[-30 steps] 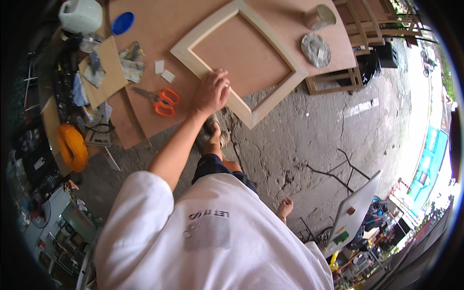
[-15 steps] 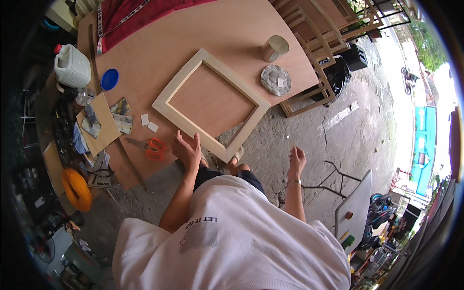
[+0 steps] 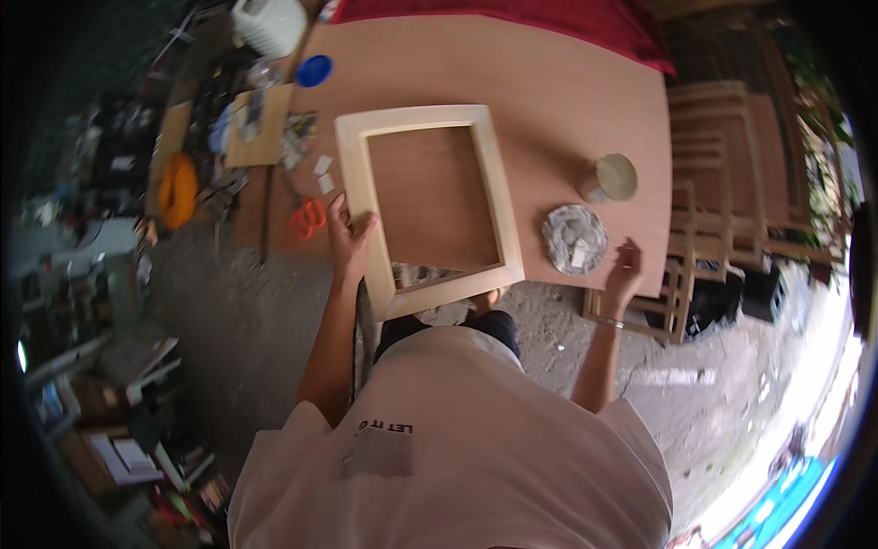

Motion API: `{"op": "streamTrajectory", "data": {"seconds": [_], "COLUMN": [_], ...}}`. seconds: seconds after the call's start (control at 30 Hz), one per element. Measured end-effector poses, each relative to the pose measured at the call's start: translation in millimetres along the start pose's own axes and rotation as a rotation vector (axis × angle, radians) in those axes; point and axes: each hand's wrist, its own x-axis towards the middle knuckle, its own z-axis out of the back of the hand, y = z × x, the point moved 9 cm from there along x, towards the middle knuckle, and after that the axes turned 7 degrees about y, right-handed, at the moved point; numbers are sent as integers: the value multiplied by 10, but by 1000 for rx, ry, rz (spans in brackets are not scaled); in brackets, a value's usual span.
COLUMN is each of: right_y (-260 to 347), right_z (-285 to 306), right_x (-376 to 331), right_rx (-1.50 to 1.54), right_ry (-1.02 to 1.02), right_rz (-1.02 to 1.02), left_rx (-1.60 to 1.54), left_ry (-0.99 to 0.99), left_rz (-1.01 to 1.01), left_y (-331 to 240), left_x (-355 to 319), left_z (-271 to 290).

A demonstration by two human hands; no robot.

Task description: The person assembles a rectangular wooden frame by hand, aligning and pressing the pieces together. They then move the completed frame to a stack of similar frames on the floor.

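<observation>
Writing: dark lettering (image 3: 389, 427) above a grey printed block (image 3: 382, 455) on the front of the white shirt (image 3: 494, 457); it appears upside down in this view.

Position: the pale wooden frame (image 3: 497, 197) lies at the near edge of the table (image 3: 549, 91), its near rail overhanging.

Left hand (image 3: 349, 242): at the frame's left rail, thumb over the wood; whether it grasps cannot be determined. Orange-handled scissors (image 3: 308, 220) and two small white pieces (image 3: 323, 166) lie near it.

Right hand (image 3: 624, 273): fingers loosely bent, nothing seen held, nearest to the round grey dish (image 3: 558, 240). Beyond the dish stands a can (image 3: 615, 177).
</observation>
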Motion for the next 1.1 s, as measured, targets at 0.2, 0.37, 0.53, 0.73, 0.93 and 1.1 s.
{"op": "streamTrajectory", "data": {"seconds": [0.2,0.37,0.53,0.73,0.93,1.1], "right_y": [1035,1280,1159,1170,1167,1235], "right_z": [-84,-122,-92,-66,-53,-79], "right_x": [1010,1325,1418,1445,1417,1459], "right_rx": [-153,-162,-191,-174,-185,-206], "right_ry": [286,386,456,465,466,506], "right_rz": [223,391,414,405,425,492], "left_rx": [-235,-122,15,-9,-253,-206], "left_ry": [33,-96,-170,-239,-256,-298], "left_rz": [476,238,-10,-204,-186,-148], "left_y": [-461,-988,-1933,-2554,-2700,-2647], "left_x": [-148,-301,-599,-664,-531,-552], "left_z": [-300,-598,-650,-478,-479,-198]}}
